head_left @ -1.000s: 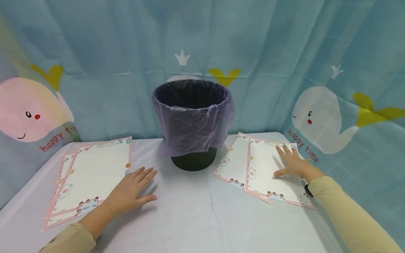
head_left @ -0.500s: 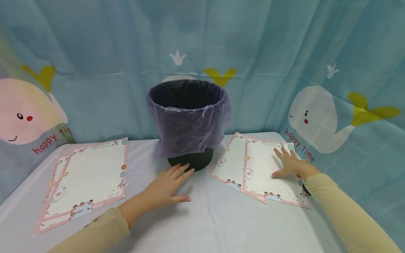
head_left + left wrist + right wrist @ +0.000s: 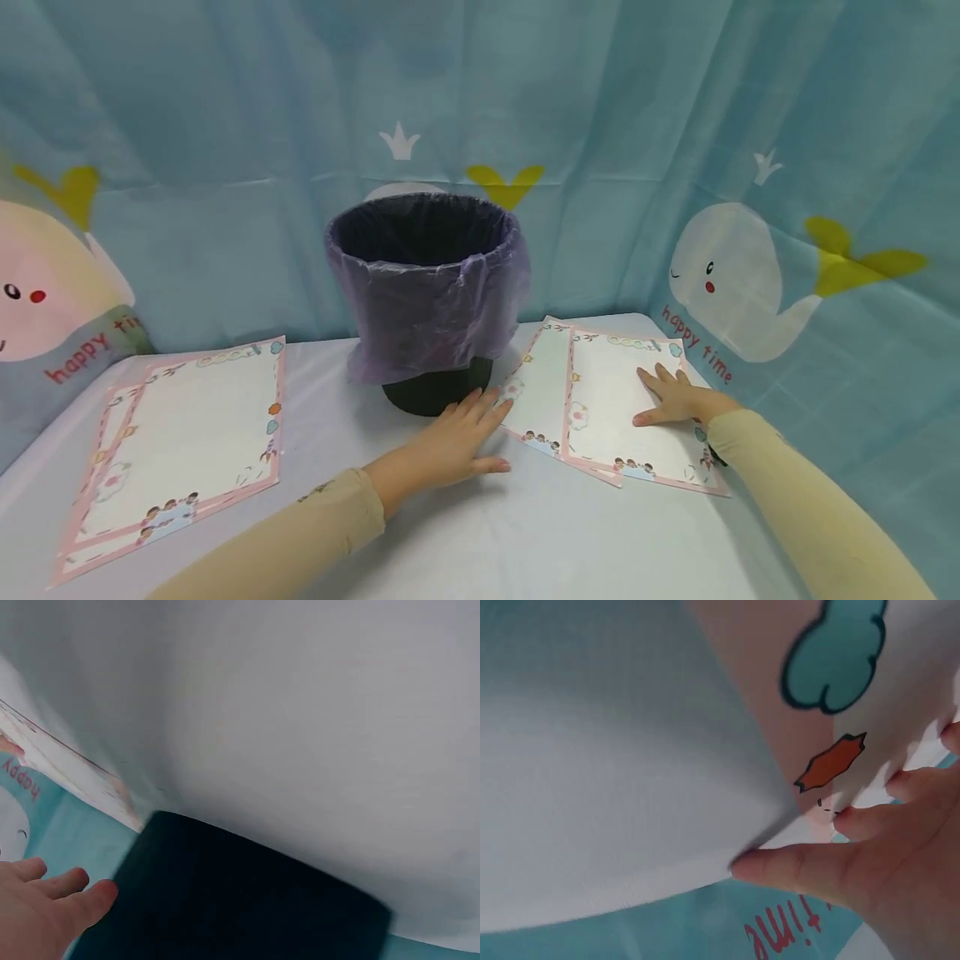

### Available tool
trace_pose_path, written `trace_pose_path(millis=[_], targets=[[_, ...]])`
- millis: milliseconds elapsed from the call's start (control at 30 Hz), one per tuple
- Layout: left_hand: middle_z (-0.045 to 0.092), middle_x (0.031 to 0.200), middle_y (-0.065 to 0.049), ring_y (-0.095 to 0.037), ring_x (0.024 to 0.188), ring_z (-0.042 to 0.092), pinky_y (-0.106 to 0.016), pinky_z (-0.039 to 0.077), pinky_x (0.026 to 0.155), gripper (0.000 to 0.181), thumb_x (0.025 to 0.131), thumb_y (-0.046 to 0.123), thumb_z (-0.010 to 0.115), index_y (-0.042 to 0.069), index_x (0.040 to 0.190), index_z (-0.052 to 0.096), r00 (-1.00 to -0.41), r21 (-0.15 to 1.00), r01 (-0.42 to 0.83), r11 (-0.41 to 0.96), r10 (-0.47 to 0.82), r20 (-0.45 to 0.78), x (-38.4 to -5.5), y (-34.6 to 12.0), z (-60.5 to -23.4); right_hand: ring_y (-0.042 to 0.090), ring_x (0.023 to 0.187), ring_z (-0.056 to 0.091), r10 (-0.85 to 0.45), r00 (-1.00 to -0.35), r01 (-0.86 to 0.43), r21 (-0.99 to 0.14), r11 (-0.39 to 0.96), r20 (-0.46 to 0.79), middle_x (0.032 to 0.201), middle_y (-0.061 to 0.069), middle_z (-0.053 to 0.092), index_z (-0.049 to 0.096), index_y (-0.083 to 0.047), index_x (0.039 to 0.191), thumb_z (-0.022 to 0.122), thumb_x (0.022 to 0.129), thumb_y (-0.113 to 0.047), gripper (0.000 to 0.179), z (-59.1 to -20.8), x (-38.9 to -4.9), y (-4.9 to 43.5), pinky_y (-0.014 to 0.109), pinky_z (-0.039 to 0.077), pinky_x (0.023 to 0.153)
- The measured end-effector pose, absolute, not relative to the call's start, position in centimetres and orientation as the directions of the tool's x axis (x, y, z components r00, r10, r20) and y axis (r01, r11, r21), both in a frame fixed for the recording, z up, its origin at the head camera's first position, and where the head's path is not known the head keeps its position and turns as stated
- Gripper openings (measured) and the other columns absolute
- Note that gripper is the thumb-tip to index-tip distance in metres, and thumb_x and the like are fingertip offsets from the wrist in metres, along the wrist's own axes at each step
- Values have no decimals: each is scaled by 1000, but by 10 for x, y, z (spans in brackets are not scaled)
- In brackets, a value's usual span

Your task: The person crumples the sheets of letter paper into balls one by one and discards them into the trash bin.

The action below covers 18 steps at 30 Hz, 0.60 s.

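- Sheets of white, pink-bordered paper [image 3: 609,392] overlap right of centre in my head view, on a white cloth-covered table [image 3: 555,542]; the right hand [image 3: 671,400] is over the upper one, the left hand [image 3: 457,442] just beside, fingers spread, both grasping nothing. I'd keep palms light, lest the paper skid.
- A second pair of sheets [image 3: 191,433] lies left; the dark round bin [image 3: 431,395] in its purple plastic liner [image 3: 431,312] crowds the left hand.
- Left wrist: I see extended fingers alongside the bin's dark base; contact I can't tell.
- Right wrist: the thumb stretches out near the pink border; pressure I can't judge.
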<state>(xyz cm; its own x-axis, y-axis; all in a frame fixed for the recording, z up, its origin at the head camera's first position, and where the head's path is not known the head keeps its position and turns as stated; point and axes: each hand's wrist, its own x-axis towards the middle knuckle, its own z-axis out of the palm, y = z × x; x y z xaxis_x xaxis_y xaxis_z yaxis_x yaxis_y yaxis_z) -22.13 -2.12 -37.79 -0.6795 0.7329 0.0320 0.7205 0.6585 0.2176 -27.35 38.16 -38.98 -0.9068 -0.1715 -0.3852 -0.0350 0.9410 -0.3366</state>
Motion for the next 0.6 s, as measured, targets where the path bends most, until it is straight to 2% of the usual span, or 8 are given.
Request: trace_pose_path(millis=[167, 400, 600], targets=[[13, 160, -15, -40, 143, 19, -56, 29, 108, 85, 92, 57, 56, 12, 155, 21, -670, 161, 731, 663, 742, -9, -233, 20, -378, 61, 134, -15, -153, -891, 3, -342, 940, -427, 152, 35, -10, 5, 3, 152, 71, 77, -62, 119, -388, -275, 379, 76, -3, 100], [3, 162, -7, -36, 146, 13, -56, 27, 110, 91, 88, 63, 54, 21, 157, 12, -691, 161, 697, 699, 714, -112, -248, 77, -380, 63, 133, -12, -138, -893, -8, -292, 956, -428, 151, 38, -6, 7, 5, 151, 70, 76, -65, 121, -387, -275, 378, 77, -2, 99], [5, 162, -5, -32, 146, 11, -54, 27, 110, 97, 83, 65, 58, 22, 157, 13, -701, 120, 680, 724, 689, -184, -264, 108, -388, 62, 133, -12, -119, -895, 7, -280, 960, -431, 151, 38, -6, 7, 5, 151, 70, 76, -64, 120, -387, -275, 375, 77, -2, 100]])
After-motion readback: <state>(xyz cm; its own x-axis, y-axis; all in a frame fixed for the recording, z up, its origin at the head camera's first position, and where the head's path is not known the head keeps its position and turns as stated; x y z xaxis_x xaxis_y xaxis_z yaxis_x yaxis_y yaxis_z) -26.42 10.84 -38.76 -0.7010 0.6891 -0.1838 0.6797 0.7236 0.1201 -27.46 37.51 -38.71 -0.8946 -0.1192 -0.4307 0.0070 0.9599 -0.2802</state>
